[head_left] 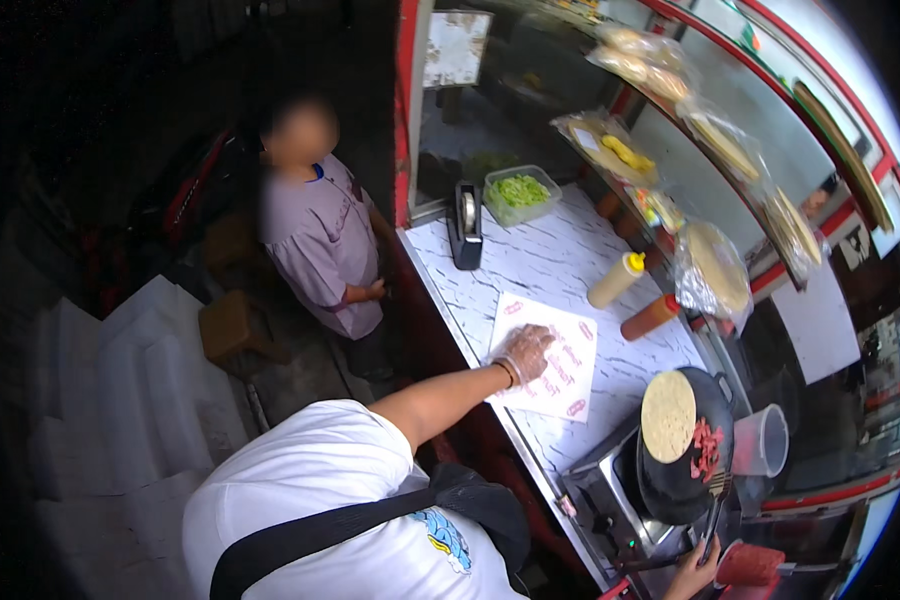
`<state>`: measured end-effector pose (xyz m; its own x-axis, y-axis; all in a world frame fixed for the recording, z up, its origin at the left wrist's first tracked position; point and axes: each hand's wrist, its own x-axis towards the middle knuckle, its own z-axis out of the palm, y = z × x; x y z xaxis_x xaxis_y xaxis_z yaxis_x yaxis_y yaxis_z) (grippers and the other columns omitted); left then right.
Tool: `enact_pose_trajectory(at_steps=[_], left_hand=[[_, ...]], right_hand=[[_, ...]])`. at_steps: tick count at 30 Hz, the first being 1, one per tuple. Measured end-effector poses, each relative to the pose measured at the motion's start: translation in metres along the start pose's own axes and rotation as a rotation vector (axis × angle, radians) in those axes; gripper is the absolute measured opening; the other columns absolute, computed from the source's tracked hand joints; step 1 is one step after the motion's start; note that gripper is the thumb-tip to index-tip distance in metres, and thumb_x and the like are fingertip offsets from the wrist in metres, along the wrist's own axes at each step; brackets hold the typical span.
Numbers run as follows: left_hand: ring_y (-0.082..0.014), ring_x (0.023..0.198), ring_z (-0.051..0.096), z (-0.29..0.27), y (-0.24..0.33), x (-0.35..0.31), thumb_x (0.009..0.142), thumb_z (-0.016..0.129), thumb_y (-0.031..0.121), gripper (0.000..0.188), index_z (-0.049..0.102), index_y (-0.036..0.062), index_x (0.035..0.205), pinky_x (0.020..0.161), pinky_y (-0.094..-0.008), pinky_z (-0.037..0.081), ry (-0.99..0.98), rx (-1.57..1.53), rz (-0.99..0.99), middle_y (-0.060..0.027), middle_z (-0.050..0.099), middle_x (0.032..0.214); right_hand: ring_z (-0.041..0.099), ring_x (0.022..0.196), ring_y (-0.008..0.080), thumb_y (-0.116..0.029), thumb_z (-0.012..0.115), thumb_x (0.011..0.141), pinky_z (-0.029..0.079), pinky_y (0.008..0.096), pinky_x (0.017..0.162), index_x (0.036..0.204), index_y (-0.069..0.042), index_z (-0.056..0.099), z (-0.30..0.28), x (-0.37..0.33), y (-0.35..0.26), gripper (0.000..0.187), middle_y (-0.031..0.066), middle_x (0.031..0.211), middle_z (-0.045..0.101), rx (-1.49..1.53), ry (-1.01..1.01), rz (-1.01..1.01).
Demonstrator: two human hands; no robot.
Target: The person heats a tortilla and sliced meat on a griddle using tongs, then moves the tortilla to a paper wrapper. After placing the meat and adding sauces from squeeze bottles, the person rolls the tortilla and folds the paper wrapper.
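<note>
Paper sheet [562,372], centre of frame, partly hidden under gloved left hand [527,354]; whether its fingers grip, cannot tell. Right hand [694,574], lower right, cut off by frame edge, fingers wrapped round spatula [712,520].

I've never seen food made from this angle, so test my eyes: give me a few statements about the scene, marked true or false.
1. The left hand wears a see-through glove. True.
2. The right hand is empty. False: it holds a spatula.
3. A white paper sheet lies under the left hand. True.
4. The black pan holds only red pieces. False: a flatbread is there too.
</note>
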<state>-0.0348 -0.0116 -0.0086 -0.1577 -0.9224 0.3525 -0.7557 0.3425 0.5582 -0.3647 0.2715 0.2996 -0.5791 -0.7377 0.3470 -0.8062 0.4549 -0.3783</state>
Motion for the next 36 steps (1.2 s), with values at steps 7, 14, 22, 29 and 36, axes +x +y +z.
enact_pose_trajectory(at_steps=[7, 14, 22, 29, 36], left_hand=[[-0.0362, 0.120, 0.047, -0.030, 0.007, -0.015, 0.077, 0.064, 0.019, 0.046, 0.059, 0.0047, 0.120, 0.103, -0.0470, 0.041, -0.027, 0.183, -0.041, -0.0166, 0.053, 0.129], [-0.0326, 0.106, 0.058, 0.007, 0.003, 0.012, 0.078, 0.054, 0.015, 0.026, 0.063, 0.0049, 0.101, 0.092, -0.0429, 0.046, -0.092, 0.360, 0.028, -0.0157, 0.063, 0.108], [-0.0362, 0.117, 0.050, -0.023, 0.002, 0.001, 0.078, 0.060, 0.018, 0.039, 0.060, 0.0084, 0.116, 0.098, -0.0513, 0.042, -0.023, 0.332, 0.128, -0.0153, 0.057, 0.127], [-0.0337, 0.122, 0.046, -0.015, -0.001, -0.001, 0.077, 0.061, 0.018, 0.047, 0.058, 0.0114, 0.123, 0.099, -0.0512, 0.040, 0.006, 0.205, 0.120, -0.0104, 0.054, 0.131], [-0.0318, 0.124, 0.044, -0.018, 0.002, 0.000, 0.074, 0.063, 0.018, 0.051, 0.057, 0.0149, 0.125, 0.101, -0.0507, 0.038, -0.046, -0.003, 0.123, -0.0066, 0.052, 0.133]], right_hand=[[0.062, 0.084, 0.0139, -0.011, 0.060, 0.097, 0.051, 0.0276, 0.078, 0.124, 0.004, 0.059, 0.046, -0.002, 0.155, 0.031, 0.0094, 0.099, 0.066, 0.343, -0.112, -0.061], [0.064, 0.100, 0.0217, -0.002, 0.062, 0.091, 0.048, 0.0323, 0.091, 0.121, 0.006, 0.061, 0.015, -0.013, 0.147, 0.031, 0.0156, 0.113, 0.068, 0.388, -0.011, -0.086], [0.055, 0.067, 0.0271, -0.004, 0.071, 0.082, 0.045, 0.0361, 0.063, 0.114, -0.006, 0.068, 0.013, -0.001, 0.066, 0.032, 0.0121, 0.078, 0.052, 0.244, -0.098, -0.311], [0.058, 0.075, 0.0260, -0.003, 0.074, 0.074, 0.047, 0.0386, 0.063, 0.112, -0.010, 0.070, 0.001, -0.021, 0.032, 0.039, 0.0089, 0.082, 0.056, 0.000, -0.104, -0.454], [0.061, 0.075, 0.0248, -0.006, 0.071, 0.079, 0.050, 0.0376, 0.064, 0.112, -0.010, 0.069, 0.101, -0.020, -0.052, 0.034, 0.0070, 0.083, 0.059, -0.066, 0.097, -0.510]])
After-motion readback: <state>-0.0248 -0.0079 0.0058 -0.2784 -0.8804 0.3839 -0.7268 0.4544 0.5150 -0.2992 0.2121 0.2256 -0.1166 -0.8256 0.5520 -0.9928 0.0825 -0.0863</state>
